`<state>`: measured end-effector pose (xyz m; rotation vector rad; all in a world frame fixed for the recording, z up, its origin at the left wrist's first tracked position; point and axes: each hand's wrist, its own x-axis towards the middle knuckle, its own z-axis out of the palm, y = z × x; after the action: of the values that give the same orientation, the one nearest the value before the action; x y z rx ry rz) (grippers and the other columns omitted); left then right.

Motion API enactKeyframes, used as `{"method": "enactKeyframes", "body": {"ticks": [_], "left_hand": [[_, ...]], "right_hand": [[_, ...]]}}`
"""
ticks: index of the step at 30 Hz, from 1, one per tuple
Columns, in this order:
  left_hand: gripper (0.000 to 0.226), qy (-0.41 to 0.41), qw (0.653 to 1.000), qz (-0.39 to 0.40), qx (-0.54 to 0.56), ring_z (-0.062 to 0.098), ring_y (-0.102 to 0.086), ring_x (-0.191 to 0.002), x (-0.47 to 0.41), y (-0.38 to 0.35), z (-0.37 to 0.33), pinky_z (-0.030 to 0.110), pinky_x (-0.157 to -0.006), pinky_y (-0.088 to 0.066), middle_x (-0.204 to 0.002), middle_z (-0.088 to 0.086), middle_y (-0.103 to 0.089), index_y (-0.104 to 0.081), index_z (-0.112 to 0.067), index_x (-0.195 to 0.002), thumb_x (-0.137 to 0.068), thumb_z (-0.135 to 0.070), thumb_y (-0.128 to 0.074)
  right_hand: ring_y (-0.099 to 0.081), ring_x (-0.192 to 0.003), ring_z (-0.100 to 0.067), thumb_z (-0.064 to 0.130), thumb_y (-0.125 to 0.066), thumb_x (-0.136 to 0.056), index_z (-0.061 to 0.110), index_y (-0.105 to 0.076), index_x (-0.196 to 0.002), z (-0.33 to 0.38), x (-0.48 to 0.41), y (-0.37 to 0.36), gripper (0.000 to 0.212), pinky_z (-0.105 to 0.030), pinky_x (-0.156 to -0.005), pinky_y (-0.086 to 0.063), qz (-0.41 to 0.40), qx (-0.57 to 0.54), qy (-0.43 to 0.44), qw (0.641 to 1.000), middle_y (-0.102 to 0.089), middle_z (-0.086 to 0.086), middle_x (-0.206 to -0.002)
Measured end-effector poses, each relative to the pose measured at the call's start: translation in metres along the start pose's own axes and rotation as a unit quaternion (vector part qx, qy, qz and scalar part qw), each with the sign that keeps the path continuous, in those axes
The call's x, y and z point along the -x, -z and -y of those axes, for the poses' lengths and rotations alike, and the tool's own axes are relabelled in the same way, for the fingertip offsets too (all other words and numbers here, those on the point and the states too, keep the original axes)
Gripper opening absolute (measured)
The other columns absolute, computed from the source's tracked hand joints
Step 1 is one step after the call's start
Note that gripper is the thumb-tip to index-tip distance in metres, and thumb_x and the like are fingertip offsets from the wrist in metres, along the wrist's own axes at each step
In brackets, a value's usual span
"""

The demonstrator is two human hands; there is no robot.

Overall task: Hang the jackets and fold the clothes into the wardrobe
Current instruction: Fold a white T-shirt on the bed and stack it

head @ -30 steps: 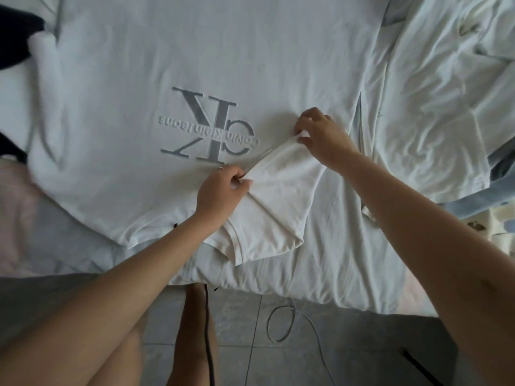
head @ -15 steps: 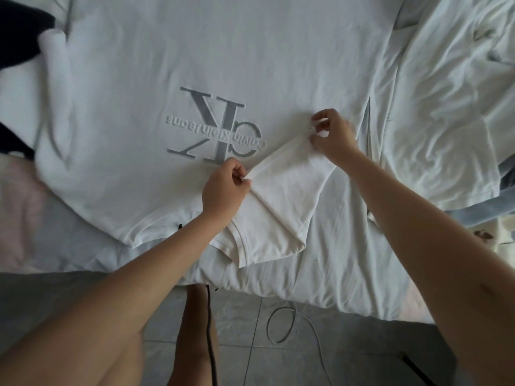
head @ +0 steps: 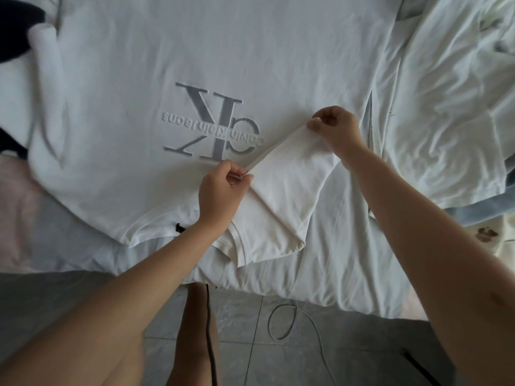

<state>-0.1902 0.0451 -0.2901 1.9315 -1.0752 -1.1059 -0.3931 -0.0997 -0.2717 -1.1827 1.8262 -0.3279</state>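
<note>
A white T-shirt (head: 211, 51) with a grey logo (head: 214, 126) lies spread flat on the bed, neck end towards me. Its right sleeve (head: 284, 196) is lifted and turned in over the shirt's body. My left hand (head: 220, 193) pinches the sleeve's hem at its near end, just below the logo. My right hand (head: 337, 126) pinches the same hem at its far end, right of the logo. The hem runs taut between both hands.
More pale clothes (head: 446, 101) lie crumpled on the bed at right. A dark garment (head: 14, 43) shows at the far left edge. The bed's near edge (head: 306, 299) drops to a tiled floor (head: 250, 344) with a white cable (head: 281, 321) and a black cord (head: 210, 330).
Both hands have kept their pinch on the sleeve hem. The right hand has drawn it a little further right, stretching the hem straighter over the shirt.
</note>
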Motion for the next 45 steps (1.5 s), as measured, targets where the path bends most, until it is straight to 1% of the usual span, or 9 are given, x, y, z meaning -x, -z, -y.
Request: {"method": "enactKeyframes", "body": {"ticks": [8,12,15,21,30,33,36,41,45], "left_hand": [[0.015,-0.031,0.996,-0.029,-0.075,0.008,-0.054,-0.065,-0.006,-0.007,-0.008,0.015,-0.054,-0.037,-0.070,-0.013,-0.055,-0.051,-0.019,-0.082,-0.086,-0.021,-0.066],[0.012,-0.072,0.985,-0.046,-0.148,0.020,-0.056,-0.082,-0.007,-0.012,-0.006,0.037,-0.068,-0.049,-0.088,0.001,-0.061,-0.055,-0.010,-0.093,-0.086,-0.018,-0.061],[0.039,-0.228,0.935,-0.042,-0.267,0.030,-0.046,-0.110,-0.006,-0.020,-0.005,0.038,-0.089,-0.035,-0.123,0.015,-0.053,-0.054,-0.006,-0.116,-0.080,-0.020,-0.058],[0.081,-0.361,0.796,0.117,-0.472,0.025,-0.025,-0.143,-0.017,-0.036,0.019,0.056,-0.113,-0.012,-0.154,0.010,-0.030,-0.032,-0.009,-0.146,-0.086,-0.062,-0.036],[0.091,-0.309,0.825,0.132,-0.453,0.026,-0.022,-0.144,-0.014,-0.038,0.008,0.053,-0.111,-0.017,-0.157,0.009,-0.022,-0.027,-0.008,-0.148,-0.075,-0.059,-0.044],[0.059,-0.278,0.885,0.069,-0.367,0.030,-0.049,-0.121,-0.021,-0.037,-0.009,0.046,-0.095,-0.035,-0.134,0.008,-0.052,-0.049,-0.011,-0.130,-0.078,-0.035,-0.061],[0.033,-0.241,0.930,0.041,-0.275,0.032,-0.060,-0.098,-0.035,-0.028,-0.016,0.044,-0.084,-0.045,-0.107,0.008,-0.064,-0.057,-0.009,-0.109,-0.079,-0.015,-0.067],[0.020,-0.207,0.948,0.042,-0.240,0.022,-0.059,-0.081,-0.037,-0.017,-0.012,0.031,-0.064,-0.045,-0.091,0.001,-0.063,-0.060,-0.012,-0.097,-0.080,-0.014,-0.070],[0.016,-0.194,0.957,0.040,-0.213,0.018,-0.059,-0.073,-0.036,-0.013,-0.009,0.031,-0.065,-0.046,-0.080,-0.005,-0.061,-0.062,-0.012,-0.095,-0.082,-0.019,-0.069]], "right_hand": [[-0.061,-0.088,-0.010,0.047,-0.068,-0.070,0.036,-0.063,-0.070,0.004,0.005,-0.011,0.012,-0.042,-0.103,-0.039,-0.083,0.013,-0.010,0.996,-0.062,0.018,-0.074],[-0.056,-0.106,-0.011,0.039,-0.059,-0.088,0.028,-0.062,-0.103,-0.002,0.012,-0.020,0.018,-0.029,-0.093,-0.027,-0.177,0.103,0.061,0.977,-0.058,0.014,-0.101],[-0.051,-0.118,-0.020,0.030,-0.045,-0.096,0.014,-0.055,-0.124,-0.012,0.027,-0.028,0.034,-0.032,-0.101,-0.029,-0.257,0.207,0.249,0.911,-0.056,-0.004,-0.125],[-0.036,-0.139,-0.024,0.047,-0.027,-0.099,0.011,-0.034,-0.147,-0.068,0.037,-0.033,0.061,-0.043,-0.114,-0.023,0.014,0.482,0.507,0.714,-0.036,-0.009,-0.151],[-0.019,-0.145,-0.013,0.041,-0.026,-0.101,0.023,-0.022,-0.151,-0.044,-0.013,0.002,0.053,-0.046,-0.116,0.005,-0.097,0.355,0.222,0.903,-0.025,0.004,-0.157],[-0.052,-0.121,-0.023,0.023,-0.037,-0.095,0.014,-0.057,-0.124,-0.047,-0.001,0.008,0.037,-0.039,-0.113,-0.020,-0.196,0.248,0.253,0.914,-0.060,-0.004,-0.124],[-0.058,-0.107,-0.029,0.015,-0.045,-0.092,0.014,-0.060,-0.123,-0.044,0.007,0.012,0.034,-0.038,-0.097,-0.042,-0.114,0.168,0.249,0.947,-0.059,-0.010,-0.117],[-0.053,-0.110,-0.033,0.017,-0.054,-0.092,0.024,-0.058,-0.126,-0.022,0.000,0.019,0.035,-0.043,-0.093,-0.040,0.002,0.330,0.311,0.891,-0.053,-0.007,-0.126],[-0.059,-0.098,-0.028,0.018,-0.060,-0.088,0.015,-0.066,-0.102,-0.008,-0.011,0.015,0.016,-0.043,-0.089,-0.044,0.010,0.266,0.290,0.919,-0.058,-0.006,-0.112]]}}
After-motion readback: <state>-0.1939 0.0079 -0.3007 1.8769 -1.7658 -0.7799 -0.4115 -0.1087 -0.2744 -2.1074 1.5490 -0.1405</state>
